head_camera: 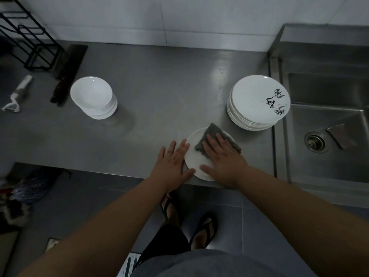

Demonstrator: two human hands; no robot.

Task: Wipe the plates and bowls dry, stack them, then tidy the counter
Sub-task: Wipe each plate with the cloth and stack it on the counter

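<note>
I have a single white plate (194, 159) lying flat at the near edge of the surface (159, 86), right in front of me, which keeps it in easy reach of both arms. My right hand (223, 156) is spread flat with straight fingers and presses a grey cloth (212, 134) onto the plate's right half. It grips nothing; the palm alone pins the cloth, which I judge suits broad wiping strokes. My left hand (171, 160) is also open. Its fingers lie along the plate's left rim and the thumb rests on the near rim, most likely to brace the plate so it does not slide under the wiping.

A stack of plates (257, 102) stands just beyond the cloth, close beside the sink (329, 116). The top plate carries black brush lettering. I cannot tell whether that stack is wiped or waiting. A stack of bowls (93, 97) sits well apart on the left.

Further left lie a cleaver (67, 74) and a white peeler (17, 94), with a black wire rack (26, 41) behind them by the wall. Those look like the tidying part, not yet begun.

I judge the task is mid-wipe on this one plate. Its spot near the surface's edge is the one risk I see, so a hard push toward me could tip it off.
</note>
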